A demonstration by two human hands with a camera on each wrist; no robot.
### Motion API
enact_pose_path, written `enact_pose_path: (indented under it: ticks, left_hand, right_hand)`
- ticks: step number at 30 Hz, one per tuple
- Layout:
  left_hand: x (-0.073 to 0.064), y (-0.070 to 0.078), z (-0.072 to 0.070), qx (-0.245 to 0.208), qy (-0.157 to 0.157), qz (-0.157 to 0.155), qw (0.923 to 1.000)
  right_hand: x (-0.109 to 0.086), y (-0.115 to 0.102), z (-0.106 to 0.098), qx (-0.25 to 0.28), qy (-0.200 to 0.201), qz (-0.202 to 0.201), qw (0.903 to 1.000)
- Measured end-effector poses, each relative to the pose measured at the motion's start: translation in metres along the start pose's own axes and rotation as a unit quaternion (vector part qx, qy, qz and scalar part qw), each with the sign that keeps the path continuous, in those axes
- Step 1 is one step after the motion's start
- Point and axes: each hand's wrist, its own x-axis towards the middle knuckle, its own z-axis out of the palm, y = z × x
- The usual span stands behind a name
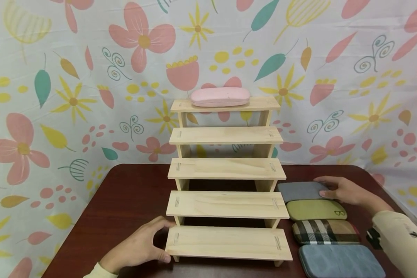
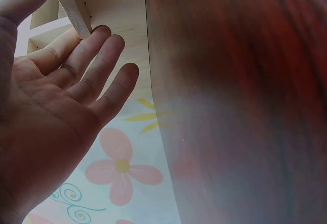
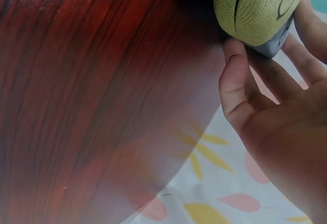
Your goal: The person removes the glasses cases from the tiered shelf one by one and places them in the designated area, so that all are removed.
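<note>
Right hand point(image 1: 345, 192): grips the right end of the grey case point(image 1: 297, 192), thumb along the near edge, fingers over the far edge. Most of the case sticks out leftward from the grip, its left end just beside the stand point(image 1: 226, 168). Lying flat; whether it touches the table or is slightly raised, cannot tell.

Left hand point(image 1: 144, 244): holds the left end of the stand's bottom step, thumb at the front corner, fingers at the back corner. The left wrist view shows the fingers nearly straight, close against the wood.

Near side of the grey case: green case point(image 1: 312, 209) with a small glasses mark, right up against it. Then plaid case point(image 1: 309, 231), then blue case point(image 1: 340, 260), all in one column right of the stand. Pink case point(image 1: 220, 96) sits on the top step, a little left of its middle.

Edges: the table point(image 1: 132, 193) has rounded far corners; its right edge runs beyond the right hand, with a strip of dark wood between. A wider stretch of tabletop lies left of the stand. Four lower steps show bare wood. Patterned cloth point(image 1: 21, 94) rises behind the far edge, close behind the stand.
</note>
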Motion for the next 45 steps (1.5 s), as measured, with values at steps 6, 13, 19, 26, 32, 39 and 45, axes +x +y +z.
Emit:
enact_pose_path:
  ticks: [6, 13, 19, 26, 32, 39, 45]
  left_hand:
    - [0.0, 0.001, -0.001, -0.001, 0.002, 0.002, 1.0]
    - [0.0, 0.001, 0.0, -0.006, -0.001, 0.002, 1.0]
    - [-0.001, 0.001, -0.001, -0.01, -0.002, 0.011, 0.9999]
    - [-0.001, 0.001, -0.001, -0.01, 0.003, 0.017, 0.9998]
    - [-0.001, 0.002, -0.001, -0.013, -0.004, 0.015, 0.9998]
    - [-0.001, 0.002, 0.0, -0.016, -0.014, 0.01, 0.9997]
    - [0.0, -0.001, 0.001, -0.001, -0.014, 0.009, 0.9999]
  right_hand:
    - [0.0, 0.0, -0.002, 0.002, -0.008, -0.002, 1.0]
    - [0.006, -0.009, -0.017, -0.048, 0.015, -0.011, 0.9987]
    - [0.014, -0.051, -0.052, -0.052, 0.097, -0.034, 0.9933]
    - [0.025, -0.126, -0.094, 0.017, 0.226, -0.055, 0.9724]
    - [0.045, -0.183, -0.108, 0.038, 0.242, -0.095, 0.965]
    - [0.071, -0.232, -0.11, 0.042, 0.223, -0.104, 0.9683]
    - [0.09, -0.266, -0.115, 0.037, 0.207, -0.099, 0.9725]
